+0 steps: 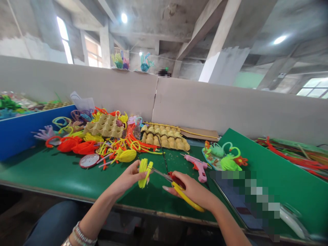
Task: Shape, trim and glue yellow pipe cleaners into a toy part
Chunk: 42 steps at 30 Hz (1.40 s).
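My left hand [133,176] pinches a folded bundle of yellow pipe cleaners [144,171], held just above the green table near its front edge. Scissors [183,193] with red and yellow handles are gripped in my right hand [192,188]. Their blades point left and reach the right side of the yellow bundle; whether they are closed on a strand I cannot tell. A finished-looking yellow fuzzy shape [126,155] lies behind my left hand. Beyond my right hand rests a pink glue gun [198,165].
Left of centre lies a heap of red fuzzy shapes [68,144] with a round white-topped dish [89,160]. Egg cartons [166,140] stand at the back. On the right are green swan-like figures [230,160], a tablet [235,201] and a green divider [276,171]; a blue divider [33,131] borders the left.
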Available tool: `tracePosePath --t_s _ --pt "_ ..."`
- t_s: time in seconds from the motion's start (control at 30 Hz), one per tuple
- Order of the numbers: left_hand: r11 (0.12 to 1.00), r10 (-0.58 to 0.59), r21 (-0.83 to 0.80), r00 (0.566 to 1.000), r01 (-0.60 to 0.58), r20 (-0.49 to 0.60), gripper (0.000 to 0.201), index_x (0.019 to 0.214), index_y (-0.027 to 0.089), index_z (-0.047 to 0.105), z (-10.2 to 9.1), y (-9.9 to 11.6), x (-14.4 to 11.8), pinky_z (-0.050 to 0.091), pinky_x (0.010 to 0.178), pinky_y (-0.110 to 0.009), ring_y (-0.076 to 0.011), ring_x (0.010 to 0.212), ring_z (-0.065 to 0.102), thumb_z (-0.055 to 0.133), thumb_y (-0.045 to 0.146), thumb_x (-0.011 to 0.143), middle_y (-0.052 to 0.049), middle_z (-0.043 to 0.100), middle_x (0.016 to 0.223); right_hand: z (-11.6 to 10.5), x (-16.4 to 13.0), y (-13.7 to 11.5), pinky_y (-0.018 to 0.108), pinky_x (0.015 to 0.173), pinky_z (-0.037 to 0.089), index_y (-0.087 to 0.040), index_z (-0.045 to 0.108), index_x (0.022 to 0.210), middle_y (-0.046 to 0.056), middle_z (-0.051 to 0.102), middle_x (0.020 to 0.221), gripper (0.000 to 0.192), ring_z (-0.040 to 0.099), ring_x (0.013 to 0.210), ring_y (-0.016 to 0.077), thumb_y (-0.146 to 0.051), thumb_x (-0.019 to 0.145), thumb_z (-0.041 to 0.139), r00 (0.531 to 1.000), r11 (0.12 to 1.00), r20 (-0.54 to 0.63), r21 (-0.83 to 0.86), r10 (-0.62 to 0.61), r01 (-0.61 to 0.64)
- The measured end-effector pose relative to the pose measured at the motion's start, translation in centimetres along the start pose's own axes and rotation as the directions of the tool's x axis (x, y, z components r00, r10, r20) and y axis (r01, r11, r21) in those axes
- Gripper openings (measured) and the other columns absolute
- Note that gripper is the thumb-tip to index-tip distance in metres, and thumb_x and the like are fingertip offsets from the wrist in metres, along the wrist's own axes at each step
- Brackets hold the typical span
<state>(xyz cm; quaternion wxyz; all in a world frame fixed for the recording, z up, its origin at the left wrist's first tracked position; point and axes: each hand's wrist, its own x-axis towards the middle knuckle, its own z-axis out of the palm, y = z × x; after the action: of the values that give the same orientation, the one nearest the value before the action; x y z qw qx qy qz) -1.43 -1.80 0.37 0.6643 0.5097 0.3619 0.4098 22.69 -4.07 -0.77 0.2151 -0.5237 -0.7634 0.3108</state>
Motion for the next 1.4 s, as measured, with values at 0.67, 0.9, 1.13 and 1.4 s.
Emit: tracePosePath --t_s 0.67,0.9,1.13,1.4 --pt "1.000 -0.008 -0.024 1.000 0.008 -0.001 0.038 0.077 0.017 0.054 0.1 0.4 -0.2 0.041 0.054 -0.020 -0.0139 0.066 0.061 0.080 0.035 0.055 0.000 0.064 0.072 0.0 0.2 -1.0 0.023 0.046 0.019 -0.018 0.052 0.056 -0.005 0.040 0.052 0.031 0.028 0.052 0.0087 -0.042 0.074 0.060 0.997 0.993 0.024 -0.094 -0.073 0.075" --pt "1.000 -0.004 -0.015 1.000 0.004 -0.016 0.039 0.080 0.017 0.055 0.2 0.5 -0.3 0.042 0.055 -0.020 -0.0146 0.069 0.061 0.080 0.035 0.056 0.000 0.063 0.072 0.1 0.2 -1.2 0.024 0.047 0.016 -0.019 0.042 0.053 -0.006 0.031 0.051 0.038 0.025 0.051 0.0085 -0.045 0.076 0.056 0.997 0.986 0.050 -0.158 -0.050 0.058" --pt "0.998 0.030 0.055 0.998 -0.027 -0.058 0.041 0.081 0.017 0.052 -0.4 -0.2 0.4 0.042 0.052 -0.020 -0.0108 0.057 0.057 0.078 0.039 0.057 0.003 0.062 0.065 -0.7 -0.1 -0.9 0.023 0.049 0.024 -0.022 0.047 0.064 -0.005 0.046 0.058 0.032 0.039 0.054 0.0112 -0.050 0.073 0.058 1.000 0.981 0.012 -0.190 0.029 -0.026" --pt "0.991 0.129 0.062 0.933 -0.115 -0.337 0.040 0.078 0.020 0.046 -1.3 -1.0 1.6 0.046 0.053 -0.022 -0.0139 0.058 0.062 0.075 0.038 0.056 0.003 0.065 0.062 -1.2 0.6 -0.3 0.025 0.055 0.032 -0.021 0.056 0.073 0.004 0.065 0.072 0.028 0.057 0.066 0.0182 -0.048 0.078 0.051 0.945 0.896 -0.270 -0.349 0.184 -0.274"
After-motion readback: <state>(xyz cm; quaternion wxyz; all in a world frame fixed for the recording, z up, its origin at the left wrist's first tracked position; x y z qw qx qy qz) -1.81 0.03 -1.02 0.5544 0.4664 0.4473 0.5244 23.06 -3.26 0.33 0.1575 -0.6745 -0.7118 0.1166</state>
